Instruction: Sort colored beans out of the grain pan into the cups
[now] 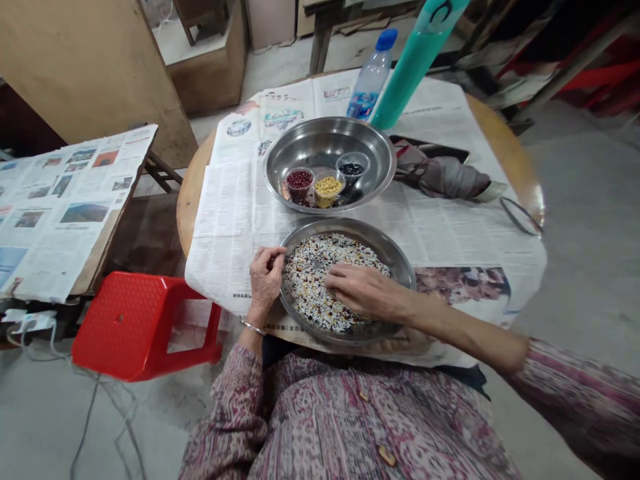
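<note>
Steel-rimmed and heaped with speckled rice and beans, sitting on newspaper at the near edge of a round wooden table: a shallow plate of mixed grains. Pinching thumb and fingers closed at the plate's left rim with the left hand, perhaps on a single grain, though anything so small stays impossible to make out. Spreading the right hand palm down over the grains, fingers loosely open and grasping nothing visible. Wearing a metal bangle on the left wrist and a patterned pink blouse with sleeves reaching the forearms. Showing, just beyond the plate, a wider stainless basin holding three small plastic cups: red beans, yellow grains and black beans. Lining up behind the basin a water bottle with a blue cap and a teal cylinder, both tilted in view. Laying a folded grey umbrella and glasses on the newspaper to the right. Placing a red plastic stool beside the table, next to a newspaper-covered board.
</note>
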`<state>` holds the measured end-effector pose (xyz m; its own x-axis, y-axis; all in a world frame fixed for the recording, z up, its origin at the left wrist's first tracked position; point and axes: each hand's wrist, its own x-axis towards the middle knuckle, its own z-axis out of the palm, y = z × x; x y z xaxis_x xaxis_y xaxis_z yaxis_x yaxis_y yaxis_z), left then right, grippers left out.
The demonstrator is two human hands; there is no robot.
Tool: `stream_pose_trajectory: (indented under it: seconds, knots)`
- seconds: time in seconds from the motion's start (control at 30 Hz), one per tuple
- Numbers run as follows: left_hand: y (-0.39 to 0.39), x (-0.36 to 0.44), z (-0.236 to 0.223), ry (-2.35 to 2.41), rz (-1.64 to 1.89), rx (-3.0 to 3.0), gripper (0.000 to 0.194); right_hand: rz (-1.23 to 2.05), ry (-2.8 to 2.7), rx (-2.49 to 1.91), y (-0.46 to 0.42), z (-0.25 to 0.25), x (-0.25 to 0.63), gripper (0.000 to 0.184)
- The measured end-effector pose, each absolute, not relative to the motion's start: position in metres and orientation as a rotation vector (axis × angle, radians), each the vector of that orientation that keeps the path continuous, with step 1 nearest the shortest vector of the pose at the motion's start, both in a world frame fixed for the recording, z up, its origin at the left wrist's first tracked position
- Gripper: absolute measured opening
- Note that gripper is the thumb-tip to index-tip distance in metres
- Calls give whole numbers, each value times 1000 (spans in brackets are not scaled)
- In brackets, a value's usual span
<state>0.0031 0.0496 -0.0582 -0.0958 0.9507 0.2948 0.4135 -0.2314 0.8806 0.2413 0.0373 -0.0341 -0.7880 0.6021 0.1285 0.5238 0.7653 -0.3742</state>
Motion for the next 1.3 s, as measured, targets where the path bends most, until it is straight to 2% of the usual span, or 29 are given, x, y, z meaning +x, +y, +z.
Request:
stream_pose_trajectory:
  seconds: [0.13, 0.27, 0.5, 0.67, 0.77, 0.9, 1.07, 1.17, 1.3]
  knots:
    - [49, 4, -56, 1487, 1324, 1628, 15, 546, -2743, -751, 7, -33, 232, 18]
    - [49, 4, -54, 1462, 1337, 1597, 12, 394, -2794, -667, 12, -38, 215, 18]
    - [49, 3, -57, 1490, 1313, 1565, 12, 234, -2543, -1195, 65, -40, 235, 28]
    - [49, 3, -57, 1489, 1311, 1596, 16, 89, -2455, -1441, 85, -39, 217, 27]
    - [49, 2, -57, 1492, 1309, 1583, 19, 148, -2496, -1365, 87, -39, 194, 26]
    - [48, 2, -58, 1493, 1309, 1560, 21, 319, -2626, -1029, 74, -36, 172, 20]
    - [48, 3, -58, 1529, 1282, 1553, 21, 421, -2775, -665, 42, -34, 188, 10]
    - [49, 2, -59, 1505, 1299, 1552, 21, 369, -2792, -695, 32, -39, 219, 10]
    - [49, 2, -60, 1488, 1322, 1530, 20, 233, -2635, -943, 40, -44, 260, 19]
